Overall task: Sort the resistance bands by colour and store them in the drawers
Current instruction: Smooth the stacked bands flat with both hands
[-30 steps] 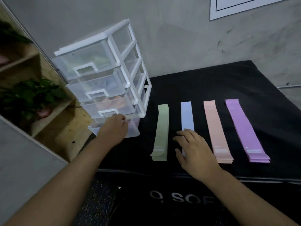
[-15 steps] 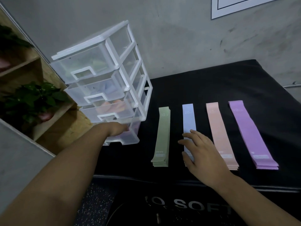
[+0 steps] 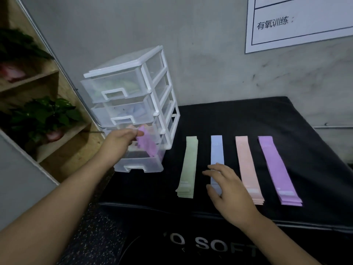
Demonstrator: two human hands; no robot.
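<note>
Purple band (image 3: 146,143) hangs pinched between thumb and fingers of the left hand (image 3: 118,140), right above the pulled-out bottom drawer (image 3: 139,165). Over on the desk (image 3: 248,119), the right hand (image 3: 229,190) is spread loose over the blue stack (image 3: 216,150). The green stack (image 3: 189,165) lies just to its left, pink stack (image 3: 247,165) and purple stack (image 3: 275,165) to its right.

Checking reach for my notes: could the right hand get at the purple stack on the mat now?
Probably yes. The right hand is open over the blue stack; the purple stack lies uncovered further right on the mat, with only the flat pink stack between them.
</note>
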